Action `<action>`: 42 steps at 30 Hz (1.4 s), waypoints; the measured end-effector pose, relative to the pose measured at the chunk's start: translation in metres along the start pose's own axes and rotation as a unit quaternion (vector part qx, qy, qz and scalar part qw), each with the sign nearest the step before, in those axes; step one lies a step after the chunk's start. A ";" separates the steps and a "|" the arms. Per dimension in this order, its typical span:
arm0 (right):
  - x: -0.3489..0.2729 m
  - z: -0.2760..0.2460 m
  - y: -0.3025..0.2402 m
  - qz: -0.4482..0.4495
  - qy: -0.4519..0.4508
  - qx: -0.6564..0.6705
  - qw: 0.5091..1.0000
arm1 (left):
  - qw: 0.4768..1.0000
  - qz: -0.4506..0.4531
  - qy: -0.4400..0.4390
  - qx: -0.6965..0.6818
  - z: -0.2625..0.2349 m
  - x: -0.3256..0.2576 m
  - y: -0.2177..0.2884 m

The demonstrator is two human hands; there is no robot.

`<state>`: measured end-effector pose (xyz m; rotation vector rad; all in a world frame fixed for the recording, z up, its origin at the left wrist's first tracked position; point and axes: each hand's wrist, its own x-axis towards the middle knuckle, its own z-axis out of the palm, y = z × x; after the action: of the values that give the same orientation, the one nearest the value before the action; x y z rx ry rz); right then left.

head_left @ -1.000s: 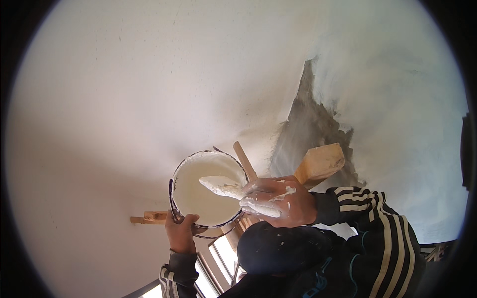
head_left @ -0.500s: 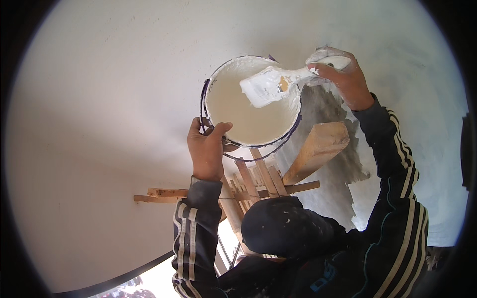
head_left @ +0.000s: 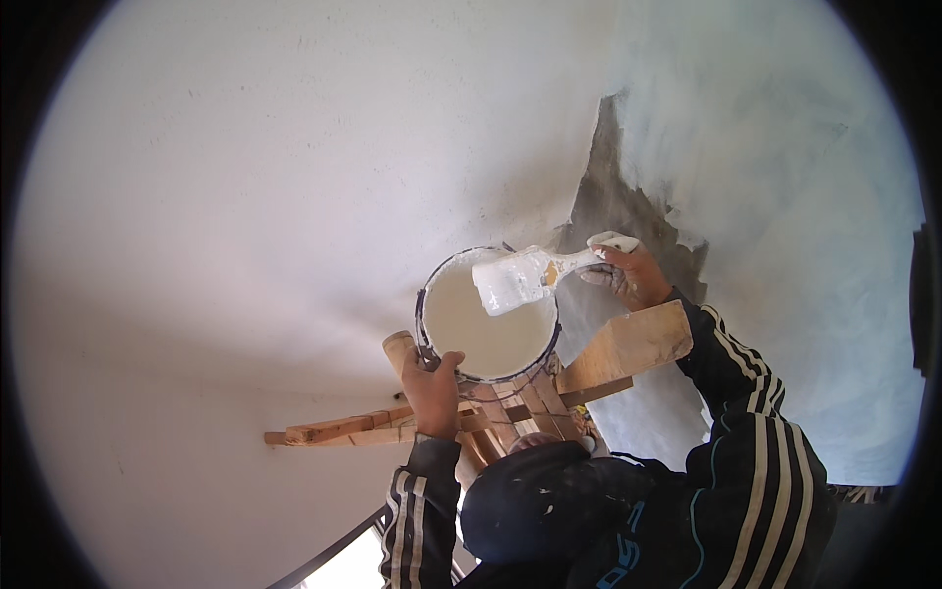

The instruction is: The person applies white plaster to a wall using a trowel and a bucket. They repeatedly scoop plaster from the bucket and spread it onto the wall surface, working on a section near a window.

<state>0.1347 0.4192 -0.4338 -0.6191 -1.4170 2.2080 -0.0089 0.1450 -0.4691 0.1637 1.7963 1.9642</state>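
Off-white wall [head_left: 226,216], qty 1, L of view; bluish-white wall [head_left: 805,216], qty 1, R of view. Sleeves, qty 2, dk w/ pale stripes: R sleeve [head_left: 770,461], L sleeve [head_left: 404,520]. Grey patch [head_left: 620,187], qty 1, irreg. outline, betw. the 2 pale areas. Squared timber [head_left: 628,344], qty 1, just beside R sleeve; wooden slats [head_left: 515,407], qty not countable, below bucket in view. Bucket [head_left: 423,309], qty 1, round, approx. mid-view, betw. the 2 hands; mouth toward camera, dk edge, white smears; pale liquid [head_left: 481,344] inside. Brush [head_left: 538,275], qty 1, flat, white-coated, at upper-R part of bucket mouth; long axis runs from R hand [head_left: 633,275] leftward & slightly down in view, so bristles [head_left: 502,283] lie over the mouth, handle out past the edge. Contact w/ bucket edge or liquid: can't tell. R hand nearer brush, grasping handle, fingers white-smeared; L hand [head_left: 432,393] at lower-L of bucket, diag. across the mouth from R hand, well apart from brush. L hand grasps bucket: thumb at edge, other fingers part. hidden, exact hold n/a.
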 end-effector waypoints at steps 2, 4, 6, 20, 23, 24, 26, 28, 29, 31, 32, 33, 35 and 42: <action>0.003 -0.007 0.017 0.007 0.018 0.096 0.995 | 0.999 -0.037 0.010 -0.011 0.002 0.006 0.000; 0.007 -0.021 0.023 0.003 0.034 0.199 0.979 | 0.999 -0.036 0.022 -0.026 -0.003 0.016 -0.010; 0.012 -0.024 0.026 -0.042 0.072 0.286 0.955 | 0.999 -0.010 0.031 -0.011 -0.004 0.022 -0.016; 0.182 -0.058 0.003 -0.278 0.229 0.327 0.874 | 0.999 -0.013 0.029 -0.033 0.006 0.031 -0.030; 0.192 -0.067 0.043 -0.229 0.275 0.320 0.877 | 0.998 -0.044 0.053 0.003 -0.016 0.023 -0.035; 0.198 -0.076 0.054 -0.225 0.297 0.311 0.874 | 0.996 -0.060 0.058 0.021 -0.020 0.020 -0.033; 0.215 -0.093 0.074 -0.205 0.337 0.297 0.870 | 0.994 -0.061 0.077 0.042 -0.023 0.014 -0.024; 0.218 -0.126 0.101 -0.194 0.385 0.281 0.858 | 0.994 -0.081 0.070 0.026 -0.019 0.002 -0.015; 0.219 -0.135 0.116 -0.181 0.409 0.267 0.854 | 0.994 -0.080 0.067 0.045 -0.036 0.000 -0.023; 0.230 -0.154 0.128 -0.140 0.457 0.225 0.849 | 0.989 -0.102 0.076 0.071 -0.045 -0.005 -0.017; 0.235 -0.144 0.128 -0.126 0.452 0.230 0.853 | 0.988 -0.101 0.087 0.071 -0.060 -0.011 -0.013; 0.237 -0.128 0.126 -0.120 0.449 0.231 0.855 | 0.988 -0.101 0.092 0.067 -0.070 -0.017 -0.009; 0.232 -0.120 0.118 -0.104 0.435 0.236 0.863 | 0.981 -0.140 0.117 0.066 -0.071 -0.031 0.014; 0.237 -0.082 -0.008 -0.166 0.357 0.244 0.886 | 0.975 -0.124 0.162 0.089 -0.116 -0.061 0.003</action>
<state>-0.0061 0.6194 -0.4887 -0.8106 -0.5118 1.6848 -0.0018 0.0142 -0.4684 -0.3289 2.0823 1.7259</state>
